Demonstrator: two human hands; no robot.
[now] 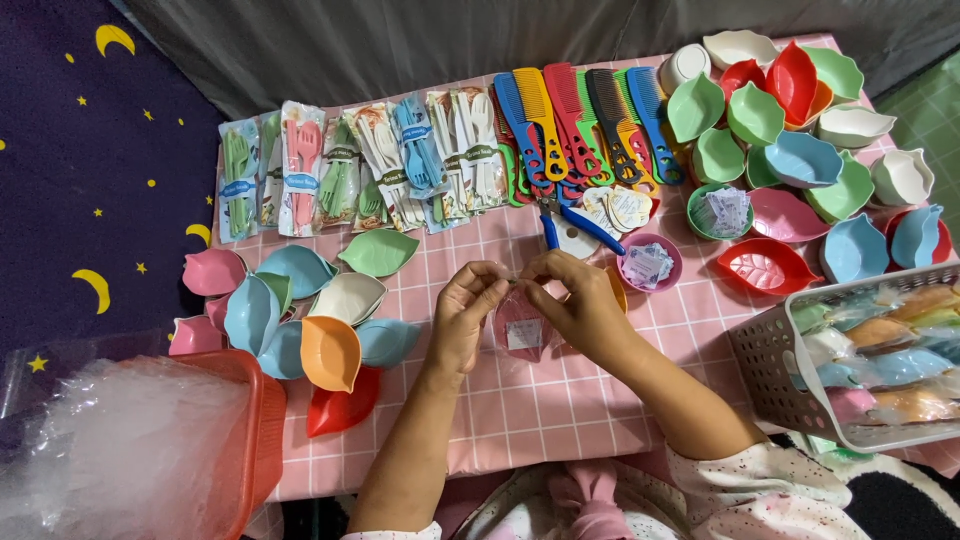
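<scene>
Pinching one clear packet (pixel 520 332), two hands, left hand (pixel 462 318), right hand (pixel 580 305)

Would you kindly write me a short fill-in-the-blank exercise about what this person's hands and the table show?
1. The left hand and right hand together hold a small clear ____ with something pink inside.
2. The row of plastic combs lies at the far edge of a pink checked ____.
3. The blue-handled pliers lie just beyond the ____ hand.
4. The white basket of wrapped dishes stands at the person's ____ side.

Missing words: bag; tablecloth; right; right
</scene>
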